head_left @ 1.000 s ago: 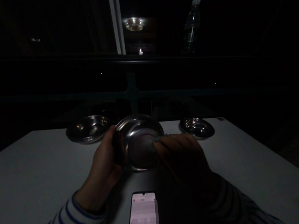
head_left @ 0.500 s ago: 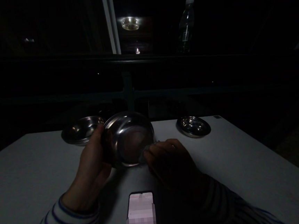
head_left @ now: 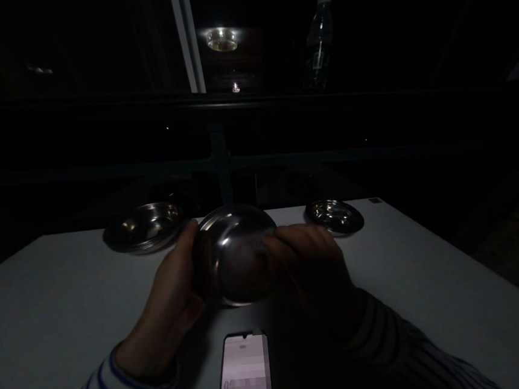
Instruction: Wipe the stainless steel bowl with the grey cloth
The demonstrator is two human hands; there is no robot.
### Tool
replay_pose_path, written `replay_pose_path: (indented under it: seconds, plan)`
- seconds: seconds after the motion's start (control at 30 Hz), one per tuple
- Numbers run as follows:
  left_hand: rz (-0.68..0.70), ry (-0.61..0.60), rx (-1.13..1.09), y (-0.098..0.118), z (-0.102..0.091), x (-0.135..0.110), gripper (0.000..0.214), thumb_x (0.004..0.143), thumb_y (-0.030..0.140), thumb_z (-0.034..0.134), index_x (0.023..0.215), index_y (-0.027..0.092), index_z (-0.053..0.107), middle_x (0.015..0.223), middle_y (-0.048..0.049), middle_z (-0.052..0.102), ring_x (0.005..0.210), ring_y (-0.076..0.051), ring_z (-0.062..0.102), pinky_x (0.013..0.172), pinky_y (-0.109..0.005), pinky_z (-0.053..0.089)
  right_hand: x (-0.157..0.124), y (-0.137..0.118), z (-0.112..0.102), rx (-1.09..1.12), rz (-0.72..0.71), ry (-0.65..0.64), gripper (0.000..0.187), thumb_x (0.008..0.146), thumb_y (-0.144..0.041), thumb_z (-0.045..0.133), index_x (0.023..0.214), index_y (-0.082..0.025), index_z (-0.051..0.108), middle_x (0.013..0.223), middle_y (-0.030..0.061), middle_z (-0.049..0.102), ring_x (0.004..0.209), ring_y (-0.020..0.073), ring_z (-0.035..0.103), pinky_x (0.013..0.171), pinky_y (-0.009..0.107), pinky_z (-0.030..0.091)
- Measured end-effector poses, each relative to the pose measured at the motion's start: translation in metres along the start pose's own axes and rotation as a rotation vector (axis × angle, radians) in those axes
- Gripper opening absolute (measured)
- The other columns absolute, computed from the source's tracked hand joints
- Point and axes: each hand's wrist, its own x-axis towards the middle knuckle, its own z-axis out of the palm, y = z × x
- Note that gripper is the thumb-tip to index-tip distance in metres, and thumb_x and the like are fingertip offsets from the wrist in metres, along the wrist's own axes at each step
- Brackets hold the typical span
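A shiny metal bowl (head_left: 240, 263) is held up over the table, tilted with its round face towards me. My left hand (head_left: 171, 299) grips its left edge, thumb on the rim and the other fingers behind. Against the bowl's upper right side, my right hand (head_left: 308, 260) is closed, fingers pinched together. A bit of crumpled greyish cloth (head_left: 268, 233) shows at those fingertips; it is mostly hidden, and its exact material is unclear in the dark.
Several stacked metal bowls (head_left: 142, 232) stand at the table's back left, another metal bowl (head_left: 334, 217) at the back right. A lit phone (head_left: 243, 365) lies in front of me on the white table (head_left: 68, 296). A capped bottle (head_left: 320, 41) stands beyond.
The held bowl has come slightly right and lower with my left hand. My right hand has moved from the bowl's lower right edge up to its upper right side.
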Motion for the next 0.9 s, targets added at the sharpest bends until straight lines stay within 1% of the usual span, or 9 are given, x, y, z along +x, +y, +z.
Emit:
replay_pose_path:
  seconds: [0.1,0.17,0.27,0.37,0.47,0.57,0.67,0.83,0.9]
  plan:
    - [-0.008,-0.003,0.010,-0.005,0.002,-0.002,0.020,0.080,0.033,0.056,0.078,0.015,0.065,0.060,-0.0012,0.065,0.046,-0.013,0.059,0.041,-0.022,0.048,-0.005,-0.006,0.002,0.029,0.050,0.028,0.020,0.087,-0.019,0.046,0.103,-0.012,0.057,0.094,0.0078,0.063,0.088,0.0193,0.052,0.072,0.033,0.041]
    - [-0.004,0.000,-0.009,-0.005,0.002,-0.002,0.018,0.081,0.031,0.055,0.079,0.015,0.064,0.062,-0.0010,0.066,0.048,-0.013,0.060,0.043,-0.022,0.048,-0.010,-0.018,0.006,0.047,-0.016,0.014,0.025,0.085,-0.017,0.049,0.109,-0.011,0.055,0.100,0.0077,0.063,0.097,0.0206,0.051,0.080,0.035,0.041]
    - [-0.025,-0.019,-0.059,-0.003,0.001,-0.001,0.012,0.080,0.024,0.055,0.078,0.016,0.063,0.061,0.0004,0.065,0.048,-0.012,0.059,0.045,-0.021,0.048,-0.013,-0.028,0.012,0.065,-0.115,-0.010,0.026,0.086,-0.018,0.048,0.111,-0.014,0.056,0.102,0.0044,0.063,0.098,0.0178,0.052,0.080,0.034,0.040]
    - [-0.039,-0.034,-0.085,-0.003,0.003,-0.002,0.014,0.081,0.024,0.053,0.078,0.014,0.063,0.062,-0.0012,0.066,0.049,-0.012,0.060,0.045,-0.020,0.049,-0.010,-0.021,0.014,0.067,-0.048,0.043,0.024,0.087,-0.019,0.046,0.108,-0.013,0.056,0.100,0.0061,0.064,0.095,0.0184,0.054,0.079,0.034,0.043]
    - [-0.038,-0.042,-0.098,-0.003,0.004,-0.004,0.017,0.082,0.025,0.050,0.079,0.013,0.063,0.065,-0.0023,0.067,0.051,-0.013,0.061,0.045,-0.021,0.049,-0.008,-0.016,0.013,0.097,0.040,0.061,0.030,0.087,-0.018,0.045,0.115,-0.009,0.052,0.114,0.0119,0.059,0.108,0.0227,0.049,0.087,0.038,0.043]
    - [-0.036,-0.062,-0.101,-0.002,0.002,-0.002,0.016,0.082,0.022,0.050,0.075,0.015,0.062,0.060,0.0003,0.065,0.048,-0.012,0.059,0.043,-0.021,0.048,-0.011,-0.024,0.015,0.126,-0.060,0.010,0.033,0.085,-0.017,0.046,0.117,-0.010,0.051,0.117,0.0094,0.057,0.116,0.0207,0.044,0.099,0.038,0.037]
    - [-0.013,-0.094,-0.085,0.000,0.000,-0.001,0.017,0.082,0.021,0.049,0.070,0.017,0.060,0.055,0.0016,0.062,0.046,-0.011,0.056,0.041,-0.019,0.045,-0.012,-0.028,0.018,0.128,-0.149,-0.006,0.029,0.086,-0.018,0.046,0.114,-0.013,0.052,0.116,0.0064,0.058,0.117,0.0164,0.044,0.102,0.033,0.036]
    - [0.020,-0.110,-0.099,0.002,0.000,0.001,0.017,0.081,0.016,0.048,0.072,0.017,0.061,0.060,0.0013,0.065,0.051,-0.012,0.059,0.047,-0.020,0.048,-0.014,-0.022,0.017,0.097,-0.024,0.009,0.034,0.085,-0.016,0.041,0.118,-0.009,0.050,0.122,0.0127,0.055,0.123,0.0206,0.040,0.101,0.039,0.038]
    - [0.033,-0.097,-0.120,0.003,-0.001,0.002,0.017,0.082,0.016,0.047,0.073,0.018,0.062,0.060,0.0018,0.064,0.050,-0.011,0.058,0.047,-0.019,0.048,-0.015,-0.025,0.017,0.093,-0.069,-0.025,0.033,0.084,-0.015,0.044,0.116,-0.011,0.051,0.121,0.0104,0.056,0.124,0.0197,0.040,0.102,0.038,0.037]
